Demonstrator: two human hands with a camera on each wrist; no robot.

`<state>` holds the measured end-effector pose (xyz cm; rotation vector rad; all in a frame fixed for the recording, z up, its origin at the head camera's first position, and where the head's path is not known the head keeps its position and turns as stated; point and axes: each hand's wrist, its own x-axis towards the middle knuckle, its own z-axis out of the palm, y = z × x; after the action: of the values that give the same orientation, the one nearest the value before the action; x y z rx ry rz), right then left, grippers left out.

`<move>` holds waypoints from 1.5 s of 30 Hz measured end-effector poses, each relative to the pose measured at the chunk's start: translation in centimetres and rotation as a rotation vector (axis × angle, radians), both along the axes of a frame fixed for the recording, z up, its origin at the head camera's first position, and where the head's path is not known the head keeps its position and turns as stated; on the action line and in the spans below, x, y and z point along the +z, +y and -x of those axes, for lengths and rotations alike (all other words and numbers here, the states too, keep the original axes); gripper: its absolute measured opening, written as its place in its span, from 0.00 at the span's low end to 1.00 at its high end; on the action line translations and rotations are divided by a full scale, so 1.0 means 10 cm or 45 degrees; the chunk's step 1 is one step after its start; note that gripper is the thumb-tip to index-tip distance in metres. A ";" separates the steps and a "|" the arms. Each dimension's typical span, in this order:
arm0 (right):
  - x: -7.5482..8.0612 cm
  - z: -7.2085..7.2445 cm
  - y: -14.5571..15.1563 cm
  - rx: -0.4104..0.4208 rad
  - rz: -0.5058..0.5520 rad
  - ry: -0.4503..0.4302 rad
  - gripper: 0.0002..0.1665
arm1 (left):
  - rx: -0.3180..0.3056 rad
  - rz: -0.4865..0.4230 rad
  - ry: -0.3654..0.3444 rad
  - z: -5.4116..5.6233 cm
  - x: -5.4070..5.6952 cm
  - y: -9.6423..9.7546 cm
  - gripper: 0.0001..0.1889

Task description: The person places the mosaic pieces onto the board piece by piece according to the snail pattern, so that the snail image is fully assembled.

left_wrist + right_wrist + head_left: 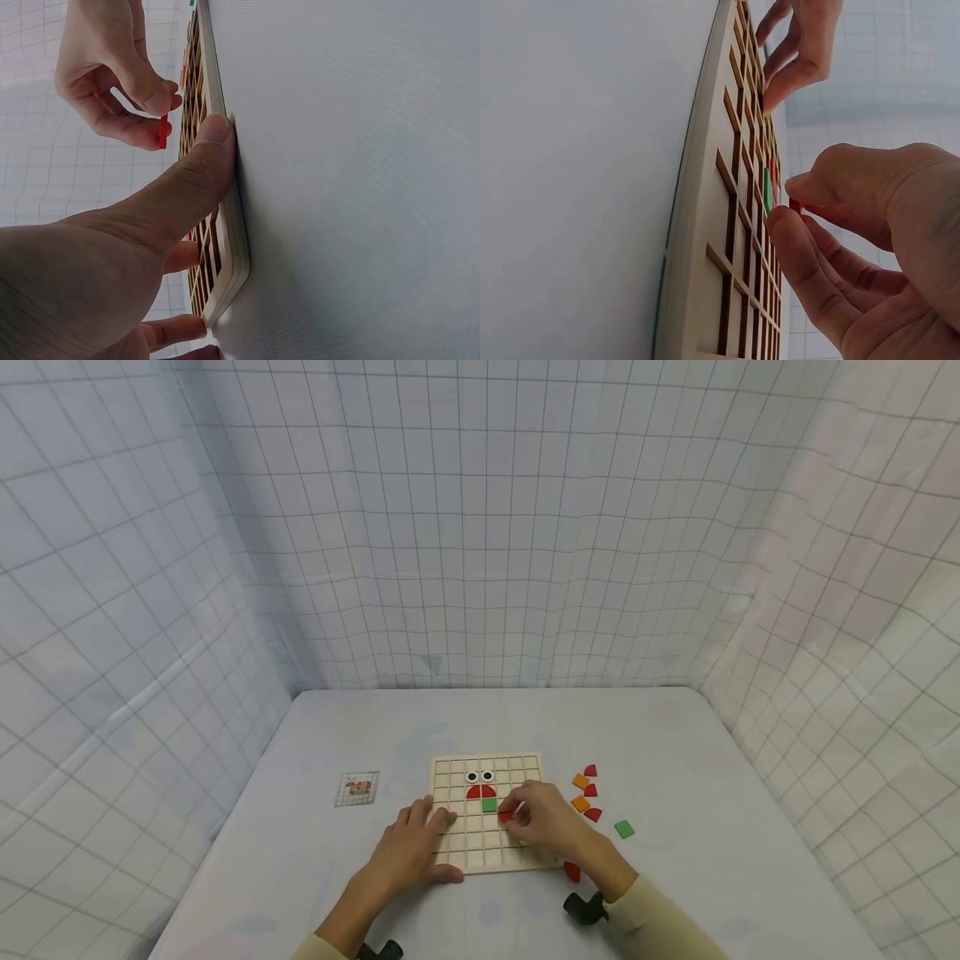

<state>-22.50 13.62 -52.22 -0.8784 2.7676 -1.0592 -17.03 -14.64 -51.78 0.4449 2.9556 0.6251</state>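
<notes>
A wooden grid board [474,862] lies on the table in the head view. Two eye tiles [480,777] sit in its cells, with two red rounded tiles [473,792] below them and a green square tile [489,805] under the right one. My right hand [551,818] pinches a red tile [163,131] between thumb and fingertips, just over the board beside the green tile. My left hand [412,847] rests on the board's left side with fingers spread, the thumb along its front edge in the left wrist view.
Right of the board lie loose red quarter-round tiles [591,771], orange square tiles [581,781] and a green square tile [624,828]. Another red tile [572,872] lies close to the right wrist. A small picture card [357,788] lies left of the board.
</notes>
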 end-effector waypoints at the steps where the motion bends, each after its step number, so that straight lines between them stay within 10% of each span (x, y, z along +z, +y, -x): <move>1: -0.01 0.00 -0.02 0.007 -0.008 0.008 0.09 | -0.001 -0.001 0.003 0.00 0.00 0.00 0.48; 45: -0.06 0.06 -0.28 -0.004 -0.023 -0.009 0.04 | -0.026 0.036 -0.009 -0.01 0.02 -0.01 0.48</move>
<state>-23.07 10.87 -52.83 -0.8661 2.7691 -1.0345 -16.98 -14.70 -51.54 0.4690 2.9453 0.5806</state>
